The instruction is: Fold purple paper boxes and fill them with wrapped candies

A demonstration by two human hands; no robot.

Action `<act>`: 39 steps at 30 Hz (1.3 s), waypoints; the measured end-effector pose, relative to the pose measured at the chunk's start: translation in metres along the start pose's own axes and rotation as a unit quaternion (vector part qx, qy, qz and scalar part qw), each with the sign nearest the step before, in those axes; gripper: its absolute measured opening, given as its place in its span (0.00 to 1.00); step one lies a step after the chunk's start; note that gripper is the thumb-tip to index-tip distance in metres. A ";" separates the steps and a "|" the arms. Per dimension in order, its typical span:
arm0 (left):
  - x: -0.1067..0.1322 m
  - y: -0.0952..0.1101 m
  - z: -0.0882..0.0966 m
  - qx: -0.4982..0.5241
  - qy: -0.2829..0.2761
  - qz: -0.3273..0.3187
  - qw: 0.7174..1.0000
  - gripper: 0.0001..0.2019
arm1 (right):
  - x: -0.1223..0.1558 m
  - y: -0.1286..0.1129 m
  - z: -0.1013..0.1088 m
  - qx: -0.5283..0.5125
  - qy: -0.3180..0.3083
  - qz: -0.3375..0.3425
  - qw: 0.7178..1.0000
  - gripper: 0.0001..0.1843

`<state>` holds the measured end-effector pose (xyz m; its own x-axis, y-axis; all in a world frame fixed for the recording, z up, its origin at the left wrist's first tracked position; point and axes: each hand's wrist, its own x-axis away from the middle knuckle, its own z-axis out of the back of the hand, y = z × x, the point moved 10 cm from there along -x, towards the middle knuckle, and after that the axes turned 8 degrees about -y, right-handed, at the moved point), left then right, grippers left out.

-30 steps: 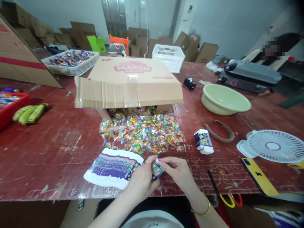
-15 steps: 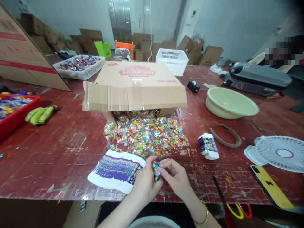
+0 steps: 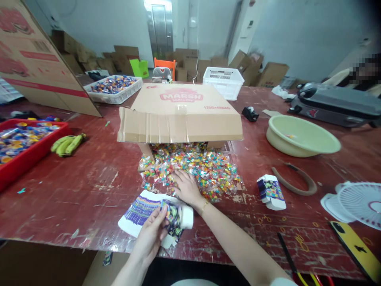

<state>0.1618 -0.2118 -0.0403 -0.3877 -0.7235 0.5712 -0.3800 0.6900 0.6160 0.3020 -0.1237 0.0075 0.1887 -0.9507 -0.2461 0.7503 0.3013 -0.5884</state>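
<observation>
My left hand (image 3: 151, 234) grips a small printed candy box (image 3: 173, 214), pinching its side between thumb and fingers; its white flap end points right. Beneath and to the left of it lies a fanned stack of flat printed cartons (image 3: 138, 210). Reaching across, my right hand (image 3: 187, 188) rests with fingers stretched out on the near part of a heap of small clear candy packets (image 3: 214, 171). Whether its fingertips touch a single packet cannot be made out. The heap spills from a large cardboard box (image 3: 184, 123) lying on its side.
On the right are a formed carton (image 3: 270, 192), a brown headband (image 3: 297, 184), a green basin (image 3: 303, 137), scissors (image 3: 287, 250), a white fan (image 3: 363, 202) and a yellow phone (image 3: 355, 246). Bananas (image 3: 68, 145) and a red tray (image 3: 35, 161) stand left. A tape dispenser (image 3: 250, 114) sits behind.
My right hand has let go of the small box and moved forward onto the candy packets. My left hand has shifted left with the box, which now looks opened out. The view has turned slightly left.
</observation>
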 end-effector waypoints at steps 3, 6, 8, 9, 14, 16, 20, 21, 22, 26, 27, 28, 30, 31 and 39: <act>0.008 0.000 0.002 0.038 0.004 0.013 0.999 0.24 | -0.012 0.028 0.000 -0.151 0.052 -0.066 0.985 0.15; 0.010 0.005 -0.011 0.039 -0.050 -0.016 0.998 0.29 | 0.008 0.047 0.029 -0.277 0.096 -0.138 0.946 0.22; 0.007 0.004 -0.019 0.045 -0.072 -0.025 0.996 0.33 | 0.030 0.050 0.046 -0.388 0.072 -0.182 0.901 0.29; 0.005 0.002 -0.021 0.038 -0.070 -0.022 0.997 0.34 | 0.043 0.051 0.052 -0.451 0.056 -0.212 0.865 0.31; -0.006 -0.019 -0.052 -0.108 -0.113 0.000 0.988 0.38 | 0.092 0.043 0.096 -0.523 0.061 -0.244 0.814 0.29; -0.006 -0.035 -0.077 -0.148 -0.190 0.013 0.970 0.39 | 0.105 0.047 0.108 -0.515 0.093 -0.244 0.816 0.25; -0.002 -0.060 -0.117 -0.210 -0.289 0.003 0.934 0.27 | 0.123 0.054 0.103 -0.543 0.119 -0.288 0.780 0.22; -0.001 -0.062 -0.122 -0.235 -0.284 -0.009 0.929 0.25 | 0.124 0.052 0.099 -0.552 0.114 -0.294 0.772 0.22; 0.000 -0.062 -0.127 -0.263 -0.273 -0.022 0.925 0.25 | 0.125 0.050 0.097 -0.557 0.110 -0.297 0.768 0.22; 0.006 -0.059 -0.142 -0.377 -0.240 -0.072 0.892 0.30 | 0.128 0.040 0.100 -0.550 0.123 -0.306 0.767 0.24; 0.006 -0.057 -0.143 -0.420 -0.231 -0.084 0.873 0.28 | 0.128 0.038 0.105 -0.537 0.128 -0.301 0.778 0.24; 0.004 -0.055 -0.141 -0.471 -0.212 -0.097 0.851 0.26 | 0.129 0.036 0.112 -0.516 0.130 -0.296 0.793 0.23; -0.002 -0.047 -0.134 -0.562 -0.163 -0.118 0.802 0.22 | 0.131 0.033 0.127 -0.453 0.124 -0.286 0.835 0.21; -0.005 -0.044 -0.130 -0.591 -0.144 -0.126 0.783 0.22 | 0.133 0.032 0.135 -0.415 0.120 -0.284 0.856 0.20; 0.027 -0.007 -0.154 -0.674 -0.070 -0.465 0.570 0.26 | 0.120 -0.018 0.142 -0.141 -0.016 -0.117 0.983 0.11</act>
<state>0.2834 -0.2391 0.0545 -0.6447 -0.6884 -0.3324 0.4780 -0.7023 0.5276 0.4009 -0.2535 0.0979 0.0548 -0.9968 -0.0575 0.5701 0.0785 -0.8178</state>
